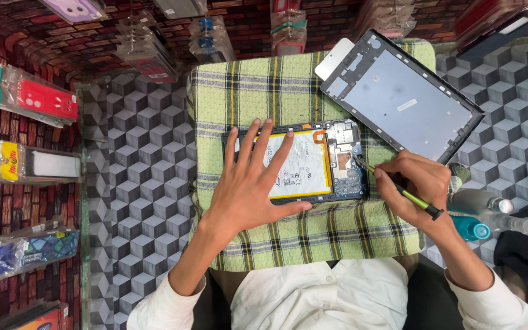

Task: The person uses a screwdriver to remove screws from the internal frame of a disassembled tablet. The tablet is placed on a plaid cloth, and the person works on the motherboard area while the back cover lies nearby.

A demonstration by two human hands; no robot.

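An opened tablet [331,156] lies on a green plaid cloth [258,91], its white battery and blue circuit board exposed. My left hand [252,183] rests flat on the battery with fingers spread, holding nothing. My right hand [410,186] grips a thin screwdriver [420,201] with a green and black handle; its tip touches the board at the tablet's right edge. The tablet's removed back cover [398,95], grey inside with a dark frame, lies tilted at the cloth's upper right.
Two clear bottles, one with a teal cap [472,229], lie to the right on the cube-patterned surface [148,153]. Packaged phone cases [38,101] hang on the brick-patterned wall at left and along the top.
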